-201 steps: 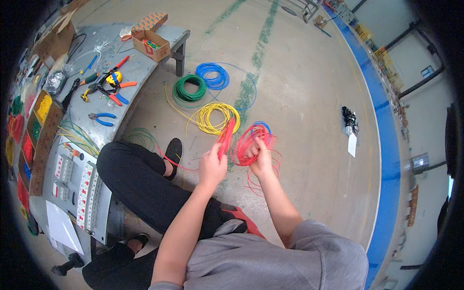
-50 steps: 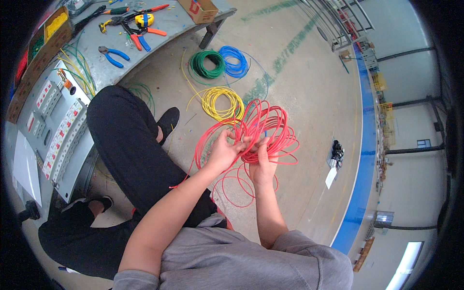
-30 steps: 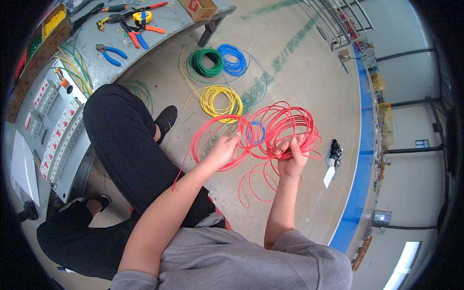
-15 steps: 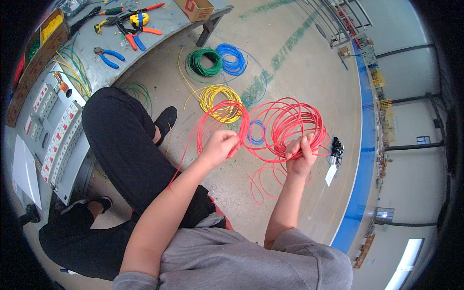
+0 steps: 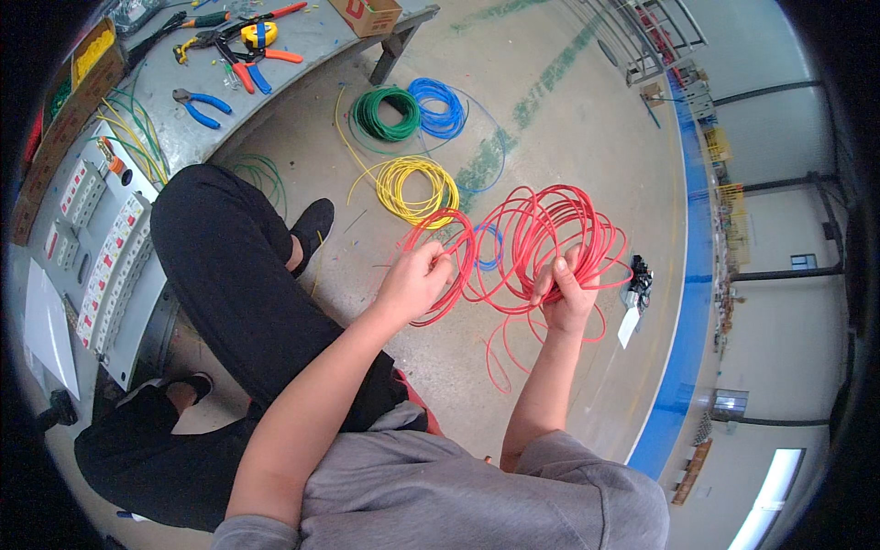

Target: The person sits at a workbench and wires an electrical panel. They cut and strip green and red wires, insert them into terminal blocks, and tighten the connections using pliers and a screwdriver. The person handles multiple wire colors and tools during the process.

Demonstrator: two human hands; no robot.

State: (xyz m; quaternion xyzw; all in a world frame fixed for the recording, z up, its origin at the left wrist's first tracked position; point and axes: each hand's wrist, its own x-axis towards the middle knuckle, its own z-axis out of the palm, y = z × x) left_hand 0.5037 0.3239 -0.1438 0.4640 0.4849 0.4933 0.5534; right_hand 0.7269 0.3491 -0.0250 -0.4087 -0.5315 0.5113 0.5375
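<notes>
Red wire runs in loose loops between my two hands, held above the floor. My left hand [image 5: 421, 277] is closed around a smaller bunch of red loops. The larger red wire coil [image 5: 600, 240] is gripped by my right hand [image 5: 566, 286], thumb up over the strands. Several loops span the gap between the hands, and a few loose turns dangle below the right one. On the floor beyond lie a yellow wire coil [image 5: 390, 194], a green wire coil [image 5: 365, 117] and a blue wire coil [image 5: 449, 117]. A small blue wire ring [image 5: 500, 249] shows behind the red loops.
At left, a grey workbench [image 5: 302, 55] carries blue-handled cutters [image 5: 203, 108], a crimping tool, strippers and a panel with a row of breakers [image 5: 117, 266]. A cardboard box [image 5: 367, 15] sits at its far corner. Black parts [image 5: 641, 280] lie on the floor at right.
The loops at my left hand have drawn narrower and hang lower around it. In my right hand the coil has shifted and spread, with its dangling turns swinging. The floor coils stay put.
</notes>
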